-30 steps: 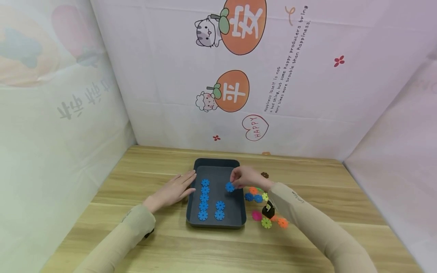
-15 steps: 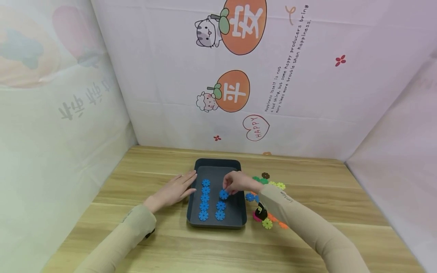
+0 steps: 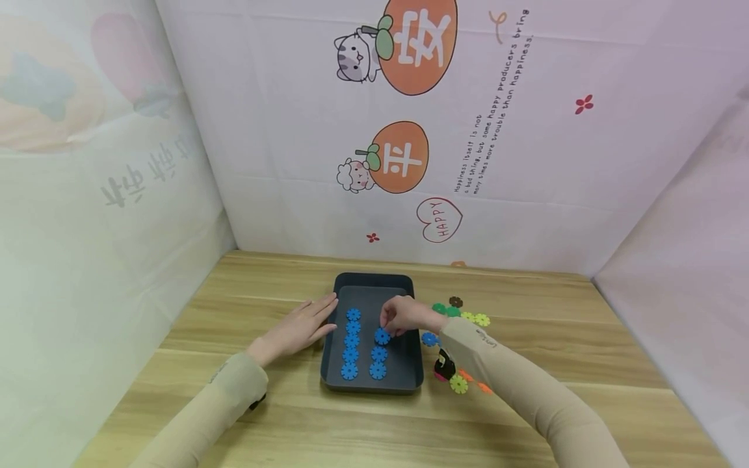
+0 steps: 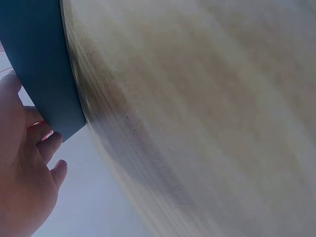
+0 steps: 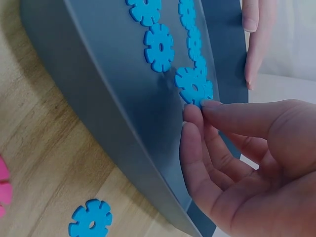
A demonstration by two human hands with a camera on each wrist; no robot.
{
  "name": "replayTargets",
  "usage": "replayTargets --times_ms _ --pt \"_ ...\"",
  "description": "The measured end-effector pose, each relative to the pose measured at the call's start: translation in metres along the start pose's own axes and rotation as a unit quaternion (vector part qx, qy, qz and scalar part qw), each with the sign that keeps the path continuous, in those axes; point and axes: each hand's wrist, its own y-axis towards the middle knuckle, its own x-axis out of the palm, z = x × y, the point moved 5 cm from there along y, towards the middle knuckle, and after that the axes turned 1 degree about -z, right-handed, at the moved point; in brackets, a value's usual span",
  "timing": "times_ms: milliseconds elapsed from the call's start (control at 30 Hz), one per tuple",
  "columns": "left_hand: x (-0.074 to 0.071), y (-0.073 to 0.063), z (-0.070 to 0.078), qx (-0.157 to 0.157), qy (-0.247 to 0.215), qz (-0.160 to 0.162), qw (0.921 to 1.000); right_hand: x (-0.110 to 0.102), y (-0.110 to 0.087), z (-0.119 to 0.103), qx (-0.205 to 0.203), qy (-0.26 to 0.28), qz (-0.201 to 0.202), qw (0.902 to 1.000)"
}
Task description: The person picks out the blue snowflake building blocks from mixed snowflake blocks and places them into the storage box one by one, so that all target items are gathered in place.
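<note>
My right hand (image 3: 406,314) pinches a blue notched snowflake disc (image 5: 191,85) between thumb and fingertips, over the dark grey tray (image 3: 365,296). In the right wrist view, that disc is tilted and partly overlaps the discs behind it. Nearer to me, two blue discs (image 3: 378,354) lie one behind the other in the tray. A longer column of blue discs (image 3: 352,340) runs along the tray's left side. My left hand (image 3: 295,329) rests with straight fingers on the tray's left rim. In the left wrist view, its fingers (image 4: 49,145) lie at the tray's outer wall.
Loose discs lie on the wooden table right of the tray: blue (image 3: 430,339), green (image 3: 453,312), yellow (image 3: 482,319), brown (image 3: 456,301), orange (image 3: 465,375) and pink (image 5: 4,186). My right forearm hides some of them. A printed cloth wall (image 3: 515,221) stands behind the table.
My right hand has moved left and slightly toward me with the blue disc, from the tray's right side to just behind the two-disc column. The left hand has stayed at the rim.
</note>
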Motion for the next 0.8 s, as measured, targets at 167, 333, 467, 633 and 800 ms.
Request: replayTargets --times_ms 167,333,467,633,800 --pt "0.0004 0.0002 -0.0009 -0.003 -0.003 -0.003 1.0 0.0018 0.0016 -0.0009 0.0 -0.007 -0.003 1.0" --pt "0.0015 0.0008 -0.0012 -0.003 -0.004 -0.003 1.0 0.003 0.0032 -0.0004 -0.002 -0.014 -0.003 0.9999" --pt "0.0015 0.001 -0.0015 -0.003 -0.004 -0.002 1.0 0.0039 0.0044 -0.0002 -0.004 -0.015 -0.004 0.9999" --pt "0.0009 0.0008 -0.0014 -0.007 -0.002 -0.006 1.0 0.0042 0.0047 -0.0005 -0.005 -0.014 -0.004 0.9999" --pt "-0.0011 0.0005 0.0005 -0.009 -0.007 -0.009 0.9999 0.0057 0.0072 -0.0002 -0.002 -0.016 -0.007 0.9998"
